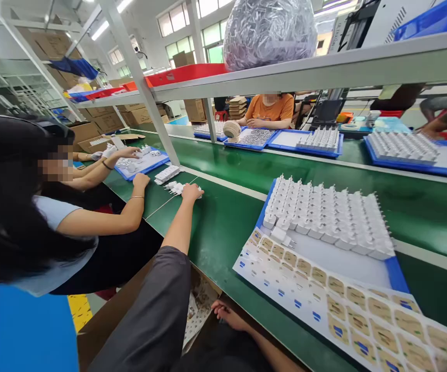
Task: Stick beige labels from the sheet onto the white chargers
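Green conveyor table (223,232), running lengthwise away left. Blue tray (397,271) of white plugs (324,214), prongs up, at right. Left hand (191,192) outstretched, resting on small white parts (175,187); grip unclear. Right hand (227,314) below table edge, loosely open, partly hidden.
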Tool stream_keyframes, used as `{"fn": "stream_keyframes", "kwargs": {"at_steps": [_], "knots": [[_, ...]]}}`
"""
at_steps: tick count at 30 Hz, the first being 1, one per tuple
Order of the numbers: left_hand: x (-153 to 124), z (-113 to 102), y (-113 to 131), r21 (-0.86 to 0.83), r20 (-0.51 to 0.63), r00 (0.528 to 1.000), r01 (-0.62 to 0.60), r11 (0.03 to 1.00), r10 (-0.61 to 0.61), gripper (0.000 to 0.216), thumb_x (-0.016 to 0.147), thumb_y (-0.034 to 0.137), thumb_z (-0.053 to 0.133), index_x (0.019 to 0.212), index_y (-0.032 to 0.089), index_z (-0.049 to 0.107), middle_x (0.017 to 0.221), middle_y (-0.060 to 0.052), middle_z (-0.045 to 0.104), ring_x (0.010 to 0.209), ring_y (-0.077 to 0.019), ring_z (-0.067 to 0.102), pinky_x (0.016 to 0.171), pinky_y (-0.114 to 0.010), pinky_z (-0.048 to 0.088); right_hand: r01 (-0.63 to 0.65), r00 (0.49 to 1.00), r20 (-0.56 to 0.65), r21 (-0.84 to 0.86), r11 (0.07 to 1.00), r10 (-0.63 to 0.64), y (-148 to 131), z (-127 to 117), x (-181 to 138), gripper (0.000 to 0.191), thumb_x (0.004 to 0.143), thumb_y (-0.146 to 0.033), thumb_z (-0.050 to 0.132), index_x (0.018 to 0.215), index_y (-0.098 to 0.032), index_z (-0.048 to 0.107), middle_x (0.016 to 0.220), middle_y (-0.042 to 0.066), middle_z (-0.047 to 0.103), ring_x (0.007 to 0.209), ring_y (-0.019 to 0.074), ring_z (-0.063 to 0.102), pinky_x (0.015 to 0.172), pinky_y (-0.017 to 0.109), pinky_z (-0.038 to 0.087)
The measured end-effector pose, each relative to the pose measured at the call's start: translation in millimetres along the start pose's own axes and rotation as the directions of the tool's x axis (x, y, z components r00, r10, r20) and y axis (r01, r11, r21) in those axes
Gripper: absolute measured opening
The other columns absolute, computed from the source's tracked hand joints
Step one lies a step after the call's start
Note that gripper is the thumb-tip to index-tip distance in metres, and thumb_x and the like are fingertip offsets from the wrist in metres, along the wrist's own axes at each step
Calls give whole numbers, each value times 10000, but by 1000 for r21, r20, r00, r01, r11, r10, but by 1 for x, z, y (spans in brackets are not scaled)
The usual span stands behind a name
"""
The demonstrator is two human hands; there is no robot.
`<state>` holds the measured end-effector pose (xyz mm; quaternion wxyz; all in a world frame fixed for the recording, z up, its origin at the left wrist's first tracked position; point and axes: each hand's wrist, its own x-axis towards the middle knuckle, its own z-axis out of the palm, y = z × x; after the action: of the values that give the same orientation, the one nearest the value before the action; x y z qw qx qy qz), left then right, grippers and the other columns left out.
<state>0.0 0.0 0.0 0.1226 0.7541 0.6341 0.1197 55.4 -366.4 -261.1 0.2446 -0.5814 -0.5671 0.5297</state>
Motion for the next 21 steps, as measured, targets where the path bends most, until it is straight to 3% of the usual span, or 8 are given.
{"fn": "stream_keyframes", "kwargs": {"at_steps": [7,9,12,14,15,18,19,21], "knots": [[-28,-24,13,-42,-20,934,-357,933,357,335,888,165,675,1222,132,679,1367,-141,632,1303,-307,573,1130,-492,462,50,998,-47,-11,999,-50,-25,-3,-11,213,1023,-357,621,1106,-168,677,1036,45,707,827,143,682,739,307,611],[-52,-30,25,-68,-69,890,-456,887,452,399,883,136,609,1278,150,662,1413,-134,616,1363,-305,529,1174,-453,418,74,995,-62,-28,997,-76,-35,-5,-15,209,1023,-358,622,1081,-166,683,1022,40,709,818,140,681,730,299,610],[-110,-34,44,-140,-80,793,-608,781,604,363,957,296,544,1298,224,643,1350,-65,671,1253,-239,611,1070,-360,486,130,986,-98,-71,989,-136,-50,-10,-29,152,1007,-314,632,1022,-180,703,1018,36,728,867,166,699,785,327,615],[-155,-33,55,-251,39,672,-710,658,740,311,966,459,552,1112,230,705,1176,-53,743,1075,-240,681,902,-339,526,191,974,-103,-92,977,-200,-61,-13,-48,95,956,-247,645,995,-223,729,1034,20,752,952,214,724,857,367,614],[-176,-30,59,-270,119,637,-717,642,762,326,957,518,560,1029,238,711,1087,-41,760,995,-236,694,835,-330,518,229,968,-84,-92,969,-237,-69,-15,-62,113,918,-224,657,984,-254,744,1044,3,765,994,236,732,892,373,608],[-221,-14,64,-285,268,617,-683,673,740,371,903,587,616,1007,236,675,934,-32,750,845,-230,692,725,-315,488,386,922,52,-65,920,-383,-99,-29,-117,197,866,-217,699,1029,-300,770,1084,-17,791,1018,223,749,928,304,587],[-229,-7,63,-296,298,615,-667,683,730,386,878,566,652,1073,233,660,915,-30,740,828,-230,692,718,-313,488,479,877,83,-85,873,-473,-111,-37,-138,247,920,-178,616,1089,-282,763,1122,10,790,1021,207,749,921,288,583],[-236,6,57,-338,346,605,-632,697,717,480,843,479,693,1238,220,606,887,-22,717,810,-225,694,726,-312,501,485,857,-95,-187,854,-507,-133,-60,-181,334,965,-119,500,1172,-228,739,1147,62,785,1028,198,748,926,296,577]]}}
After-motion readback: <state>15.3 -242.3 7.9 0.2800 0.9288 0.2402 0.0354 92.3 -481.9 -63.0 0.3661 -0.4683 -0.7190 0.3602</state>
